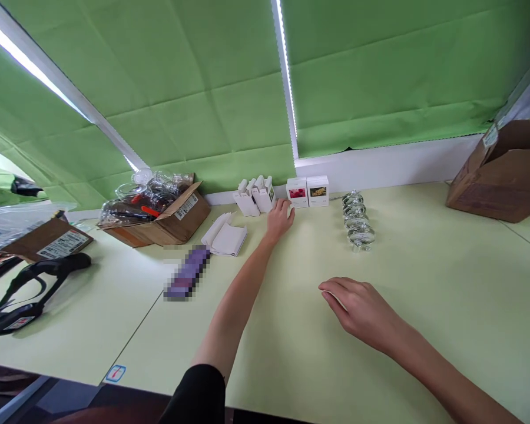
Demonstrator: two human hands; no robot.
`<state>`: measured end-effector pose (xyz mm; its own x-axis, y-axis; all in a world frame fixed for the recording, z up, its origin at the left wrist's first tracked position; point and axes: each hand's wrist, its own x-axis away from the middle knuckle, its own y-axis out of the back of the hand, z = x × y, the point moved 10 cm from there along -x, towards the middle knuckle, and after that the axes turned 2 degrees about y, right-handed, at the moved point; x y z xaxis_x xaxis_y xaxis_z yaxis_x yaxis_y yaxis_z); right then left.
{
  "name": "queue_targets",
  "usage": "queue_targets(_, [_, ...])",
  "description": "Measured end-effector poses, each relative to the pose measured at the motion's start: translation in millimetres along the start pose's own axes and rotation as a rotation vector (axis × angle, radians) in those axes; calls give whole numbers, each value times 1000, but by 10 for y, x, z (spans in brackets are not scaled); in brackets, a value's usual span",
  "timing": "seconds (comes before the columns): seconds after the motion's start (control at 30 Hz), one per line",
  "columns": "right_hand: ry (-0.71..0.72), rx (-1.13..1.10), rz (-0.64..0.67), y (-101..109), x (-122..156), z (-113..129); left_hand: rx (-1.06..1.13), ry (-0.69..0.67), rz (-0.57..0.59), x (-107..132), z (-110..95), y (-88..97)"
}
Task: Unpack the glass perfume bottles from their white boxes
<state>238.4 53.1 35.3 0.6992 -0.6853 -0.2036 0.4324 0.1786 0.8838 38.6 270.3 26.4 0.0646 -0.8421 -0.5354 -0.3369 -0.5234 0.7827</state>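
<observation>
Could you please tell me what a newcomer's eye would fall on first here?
Probably the bright green blinds across the upper part of the view. Next might come the left hand, stretched out by the white boxes near the back of the table. To the boxes' right, the row of shiny, clear objects also stands out.

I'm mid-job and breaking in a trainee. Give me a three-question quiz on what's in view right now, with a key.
1. Which of the person's hands is nearer the white boxes?
2. True or false: the row of clear, shiny items stands to the right of the white boxes.
3. The pictures on the two white boxes nearest that row are mainly: a) blue and black; b) pinkish-red and yellow; c) orange and purple.

Key: 1. The left hand. 2. True. 3. b.
</observation>
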Motion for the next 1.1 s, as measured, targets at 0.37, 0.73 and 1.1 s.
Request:
queue_targets(0.37, [32,126,87,-103,-38,74,-221,-144,125,-531,-428,-170])
queue_targets(0.73, [15,136,77,-96,-42,0,-280,-225,155,-83,-480,71])
queue_targets(1.1, [87,136,-221,109,-16,28,144,-289,47,1155,-710,847])
